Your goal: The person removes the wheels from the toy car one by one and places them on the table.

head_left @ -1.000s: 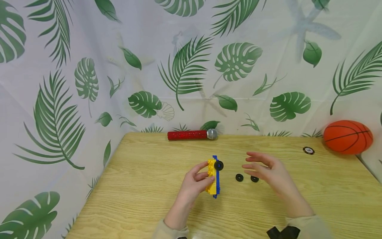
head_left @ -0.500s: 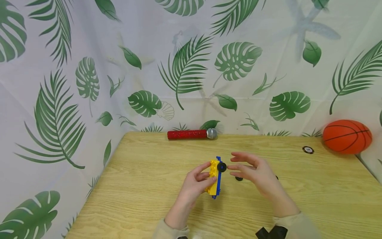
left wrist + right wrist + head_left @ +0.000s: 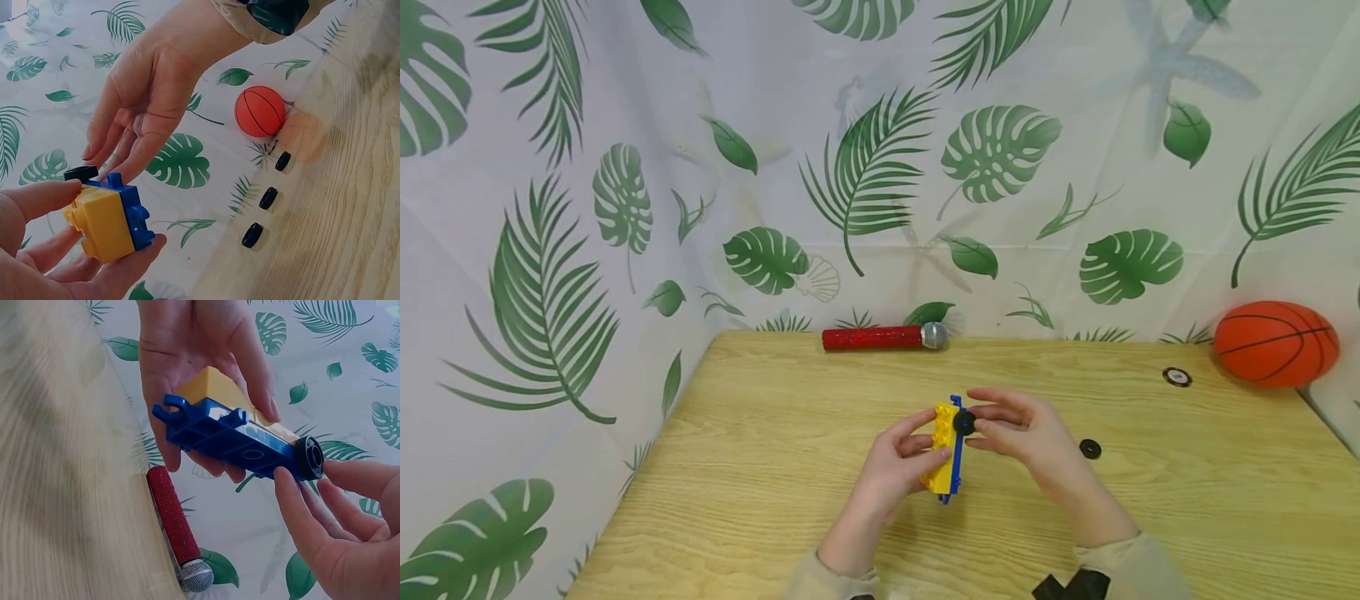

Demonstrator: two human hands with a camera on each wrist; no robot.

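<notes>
My left hand (image 3: pixel 891 467) grips a toy car (image 3: pixel 943 454) made of a studded yellow block on a blue base, tipped on its side above the table. One black toy wheel (image 3: pixel 309 458) sits at the car's far end. Around that wheel close the fingertips of my right hand (image 3: pixel 1041 437), with one digit at its outer edge and another against the blue base. On the table, in the left wrist view, lie a near loose wheel (image 3: pixel 252 235), a middle one (image 3: pixel 268 198) and a far one (image 3: pixel 283 161). The head view shows only one loose wheel (image 3: pixel 1091 449).
A red microphone (image 3: pixel 872 337) with a silver head lies along the back of the wooden table (image 3: pixel 752 467). At the back right are an orange basketball (image 3: pixel 1276 344) and a small black-and-white disc (image 3: pixel 1177 377). A leaf-print cloth (image 3: pixel 880 275) hangs behind.
My right hand has moved left from above the loose wheels to the wheel on the car. The left hand still holds the car, which has shifted slightly right.
</notes>
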